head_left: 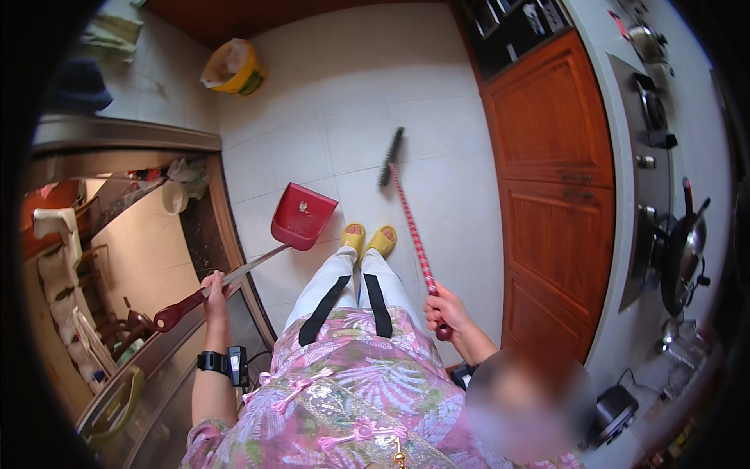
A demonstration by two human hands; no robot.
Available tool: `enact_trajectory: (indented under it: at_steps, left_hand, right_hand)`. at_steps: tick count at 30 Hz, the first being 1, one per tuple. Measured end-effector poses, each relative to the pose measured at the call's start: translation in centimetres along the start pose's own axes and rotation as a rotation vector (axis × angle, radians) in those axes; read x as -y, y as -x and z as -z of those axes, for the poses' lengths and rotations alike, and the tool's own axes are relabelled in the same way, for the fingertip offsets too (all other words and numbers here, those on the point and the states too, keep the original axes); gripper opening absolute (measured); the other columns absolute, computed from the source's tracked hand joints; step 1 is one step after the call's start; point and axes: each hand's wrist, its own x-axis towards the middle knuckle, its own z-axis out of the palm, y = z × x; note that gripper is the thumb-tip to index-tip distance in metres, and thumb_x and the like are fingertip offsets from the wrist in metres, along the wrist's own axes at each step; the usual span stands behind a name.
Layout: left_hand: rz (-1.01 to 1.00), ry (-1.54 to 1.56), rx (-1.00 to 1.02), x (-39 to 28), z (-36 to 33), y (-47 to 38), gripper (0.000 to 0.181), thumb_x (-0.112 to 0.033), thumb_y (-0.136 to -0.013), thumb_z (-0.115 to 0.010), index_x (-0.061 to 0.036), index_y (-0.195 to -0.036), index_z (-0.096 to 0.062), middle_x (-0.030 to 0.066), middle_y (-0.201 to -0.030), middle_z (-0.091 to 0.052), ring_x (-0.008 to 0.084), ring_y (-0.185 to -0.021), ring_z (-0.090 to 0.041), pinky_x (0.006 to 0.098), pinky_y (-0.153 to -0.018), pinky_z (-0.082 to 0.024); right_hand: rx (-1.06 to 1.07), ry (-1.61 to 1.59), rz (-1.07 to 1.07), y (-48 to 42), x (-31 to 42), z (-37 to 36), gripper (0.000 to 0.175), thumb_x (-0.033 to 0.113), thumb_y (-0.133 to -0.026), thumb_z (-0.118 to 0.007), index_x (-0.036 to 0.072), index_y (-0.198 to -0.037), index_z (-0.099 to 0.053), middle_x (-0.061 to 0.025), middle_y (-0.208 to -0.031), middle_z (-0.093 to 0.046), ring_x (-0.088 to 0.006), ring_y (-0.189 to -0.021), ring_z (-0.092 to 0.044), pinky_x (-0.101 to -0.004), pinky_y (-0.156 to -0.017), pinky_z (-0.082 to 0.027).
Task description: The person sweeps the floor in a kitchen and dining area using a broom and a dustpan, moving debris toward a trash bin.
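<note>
My left hand (215, 290) grips the long handle of a red dustpan (307, 211), just above its dark red grip end. The pan is at the left of my feet, with small debris and a pale scrap in it. My right hand (448, 311) is closed around the red-and-white striped handle of a broom (410, 223), near the handle's dark red end. The broom's dark bristle head (391, 157) is over the tiled floor ahead of my yellow slippers (379, 241). Whether the bristles touch the tiles I cannot tell.
A yellow bucket (246, 70) with a liner stands at the far left. Wooden cabinets (548, 117) line the right side, beneath a counter with a gas stove (644, 234) and a wok (682, 264). At left, a framed doorway (231, 217) opens on another room.
</note>
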Motion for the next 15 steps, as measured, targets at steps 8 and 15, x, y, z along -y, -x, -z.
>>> enact_trajectory:
  at_steps: [8, 15]
  left_hand:
    - [0.091, 0.049, -0.136, -1.4, 0.5, 2.0, 0.024, -0.026, -0.081, -0.052, -0.0052, -0.092, -0.050, 0.0052, -0.091, -0.054, 0.0100, -0.079, -0.052, 0.0204, -0.062, -0.048]
    - [0.112, 0.093, -0.170, 0.6, 2.2, -1.2, 0.019, -0.026, -0.081, -0.052, -0.0078, -0.087, -0.052, 0.0029, -0.089, -0.055, 0.0087, -0.081, -0.051, 0.0200, -0.061, -0.047]
  right_hand:
    - [-0.401, 0.265, 0.193, -2.0, 2.5, 5.0, 0.067, -0.003, -0.074, -0.045, 0.012, -0.130, -0.011, -0.0038, -0.053, -0.042, -0.0129, -0.040, -0.042, -0.0264, -0.032, -0.037]
    - [-0.392, 0.061, 0.206, -8.4, 4.4, -0.6, 0.017, -0.006, -0.071, -0.040, 0.007, -0.079, -0.032, -0.0037, -0.052, -0.038, -0.0136, -0.039, -0.039, -0.0291, -0.033, -0.039]
